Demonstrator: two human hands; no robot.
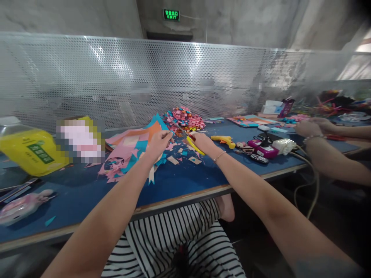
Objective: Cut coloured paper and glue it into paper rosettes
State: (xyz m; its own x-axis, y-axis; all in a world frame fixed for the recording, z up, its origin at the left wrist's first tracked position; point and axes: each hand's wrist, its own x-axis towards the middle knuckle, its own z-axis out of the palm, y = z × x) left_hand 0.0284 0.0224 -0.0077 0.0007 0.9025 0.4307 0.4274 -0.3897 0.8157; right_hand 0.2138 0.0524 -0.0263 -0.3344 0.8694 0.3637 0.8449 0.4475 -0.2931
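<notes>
My left hand (159, 143) pinches a small piece of coloured paper (170, 134) above the blue table (179, 181). My right hand (201, 142) is closed round the yellow handles of a pair of scissors (191, 144), whose blades (180, 130) point at that paper. Pink, orange and blue paper sheets (131, 148) lie under and to the left of my left hand. Small offcuts (182, 152) are scattered between my hands. A heap of small pink and red cut pieces (184, 117) sits just beyond the scissors.
A yellow bottle (27, 148) lies at the far left, a pink object (21, 206) near the front left edge. A yellow glue gun (223, 140), a magenta device (262, 148) and a white plug block (284, 146) lie to the right. Another person's arms (324, 143) rest there. A perforated metal screen (185, 77) backs the table.
</notes>
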